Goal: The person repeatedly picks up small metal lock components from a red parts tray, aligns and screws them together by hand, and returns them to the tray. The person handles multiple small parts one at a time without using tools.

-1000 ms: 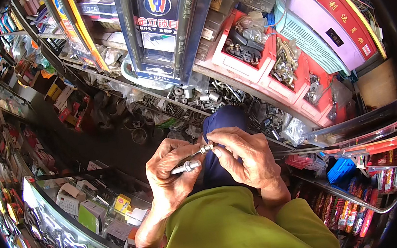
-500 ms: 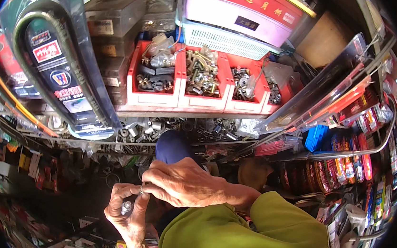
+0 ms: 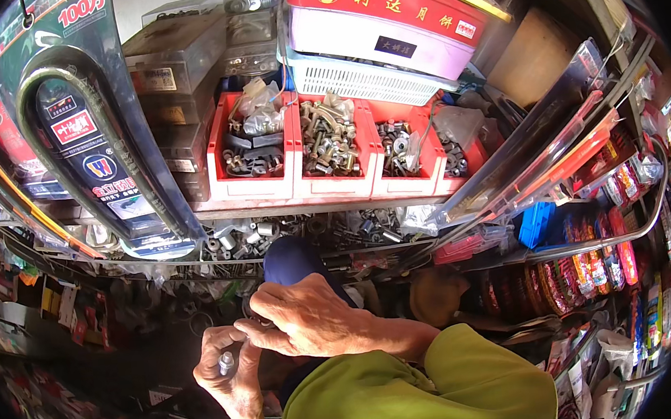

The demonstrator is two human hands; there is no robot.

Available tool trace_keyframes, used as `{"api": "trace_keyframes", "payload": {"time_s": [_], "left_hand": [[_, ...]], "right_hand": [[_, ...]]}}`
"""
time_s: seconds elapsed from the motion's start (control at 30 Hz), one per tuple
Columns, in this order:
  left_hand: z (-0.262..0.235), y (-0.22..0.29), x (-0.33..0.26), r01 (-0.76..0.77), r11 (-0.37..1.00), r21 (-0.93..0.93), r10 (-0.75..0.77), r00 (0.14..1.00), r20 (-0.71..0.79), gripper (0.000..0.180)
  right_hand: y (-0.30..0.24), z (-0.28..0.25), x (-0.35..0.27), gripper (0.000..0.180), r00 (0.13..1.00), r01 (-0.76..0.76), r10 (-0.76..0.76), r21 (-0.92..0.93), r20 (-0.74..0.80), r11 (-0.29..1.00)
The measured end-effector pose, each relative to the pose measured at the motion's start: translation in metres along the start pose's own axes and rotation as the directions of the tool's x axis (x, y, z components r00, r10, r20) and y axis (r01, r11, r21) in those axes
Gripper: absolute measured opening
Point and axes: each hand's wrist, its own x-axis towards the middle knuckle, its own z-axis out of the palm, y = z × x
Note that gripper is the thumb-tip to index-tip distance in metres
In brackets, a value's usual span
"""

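My left hand [image 3: 231, 385] is closed, palm toward me, with a small shiny metal cylinder [image 3: 226, 362] tucked in its curled fingers. Beside it, my right hand [image 3: 310, 318] is bent in a pinch, its fingertips meeting the tips of my left thumb and finger. Whatever lies between those fingertips is hidden or too small to name. Both hands are in front of my body, above my knee [image 3: 296, 260] in dark blue cloth.
Red open bins [image 3: 257, 189] full of bolts and fittings line the shelf ahead. Below lie loose metal parts [image 3: 229, 240]. A packaged U-shaped lock [image 3: 95, 144] hangs at left. A purple-and-red box [image 3: 383, 31] sits in a white basket [image 3: 363, 77]. A bent metal rail [image 3: 598, 247] juts at right.
My hands sit slightly lower and further right in the picture, still together. The shelf has shifted left in view. My right fingers have bent a little differently against the left fingertips.
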Motion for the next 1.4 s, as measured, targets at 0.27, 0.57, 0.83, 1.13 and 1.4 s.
{"api": "trace_keyframes", "payload": {"time_s": [0.27,0.57,0.83,1.13,1.4], "left_hand": [[0.000,-0.006,0.000,-0.027,1.000,0.014,0.027,1.000,-0.007,0.021],[0.002,-0.008,-0.002,-0.008,1.000,-0.008,0.008,1.000,-0.005,0.020],[-0.001,-0.011,-0.001,-0.032,0.999,-0.036,0.032,0.999,0.003,0.020],[-0.001,-0.011,0.001,0.025,0.999,-0.042,-0.025,1.000,-0.006,0.017],[0.000,-0.007,0.003,0.071,0.997,-0.037,-0.072,0.997,-0.012,0.017]], "right_hand": [[0.002,0.002,0.002,0.048,0.993,-0.100,0.108,0.137,-0.048,0.986],[0.002,-0.001,-0.003,0.047,0.991,-0.120,0.129,0.190,-0.033,0.974],[-0.002,-0.010,-0.003,0.037,0.986,-0.165,0.153,0.253,0.068,0.953],[0.004,0.000,-0.005,0.019,0.997,-0.065,0.075,0.365,-0.011,0.929],[0.012,0.011,-0.003,0.023,0.997,-0.063,0.072,0.220,-0.033,0.973]]}}
